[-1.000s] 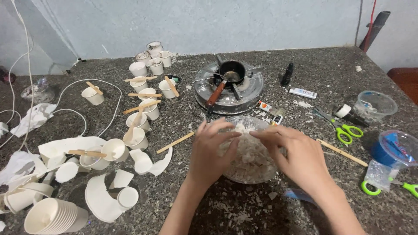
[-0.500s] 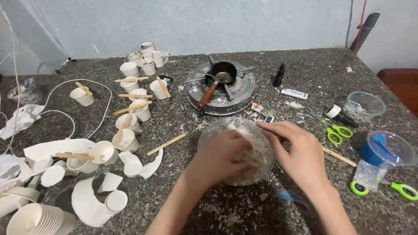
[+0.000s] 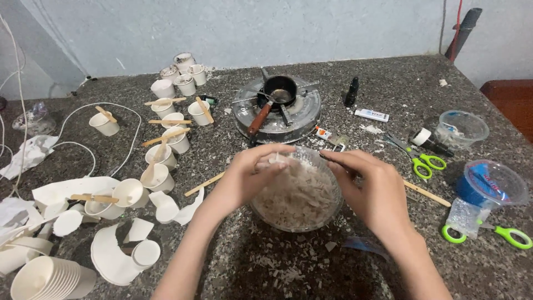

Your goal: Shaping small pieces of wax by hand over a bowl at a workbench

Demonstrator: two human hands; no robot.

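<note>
A clear glass bowl (image 3: 327,211) full of whitish flakes (image 3: 297,197) stands on the dark stone table in front of me. My left hand (image 3: 251,173) hovers over the bowl's left side, its fingers pinched on a small white piece at the far rim. Along the right rim rests my right hand (image 3: 373,188), with the fingers curled against the glass. Loose flakes lie scattered around the bowl.
A small black pan with a wooden handle (image 3: 272,97) sits on a round metal stove (image 3: 277,111) behind the bowl. Several small white cups with wooden sticks (image 3: 166,139) and stacked paper cups (image 3: 47,278) fill the left. Green scissors (image 3: 422,161), plastic containers (image 3: 491,183) and a wooden stick (image 3: 426,193) lie right.
My left hand has lifted from deep in the flakes toward the bowl's far rim, pinching a white piece. My right hand stays on the right rim.
</note>
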